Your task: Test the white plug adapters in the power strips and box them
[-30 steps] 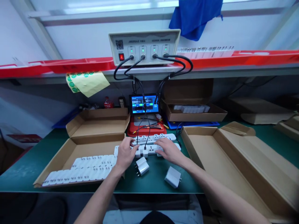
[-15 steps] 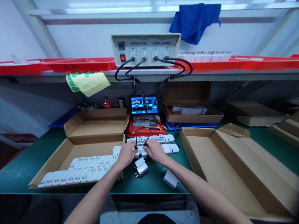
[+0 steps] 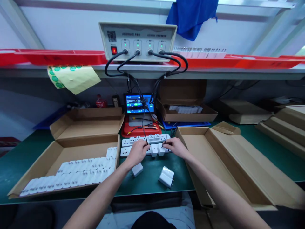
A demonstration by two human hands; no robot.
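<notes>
My left hand (image 3: 138, 152) is closed on the end of a thin black cable (image 3: 143, 125) above the front power strip (image 3: 125, 152). To its right, my right hand (image 3: 176, 147) pinches a second black cable (image 3: 165, 132) at its end, close to the chargers. Two white chargers stand side by side in the strip between my hands, a left charger (image 3: 154, 150) and a right charger (image 3: 161, 150). My fingers hide whether the cable ends touch them. Nearer me, two loose chargers lie on the green table: one charger (image 3: 137, 170) beneath my left wrist, another charger (image 3: 166, 176) further right.
Left, an open carton (image 3: 78, 146) holds rows of white chargers (image 3: 83, 168). An open carton (image 3: 224, 159) stands right. Behind the rear power strip (image 3: 126, 142) are a red tray (image 3: 152, 131) and lit screen (image 3: 133, 104). A tester box (image 3: 140, 36) sits on the shelf above.
Both hands have shifted right along the front strip, and the gap between them has widened. Each still grips a cable. The camera view has also turned slightly; the loose chargers stay put.
</notes>
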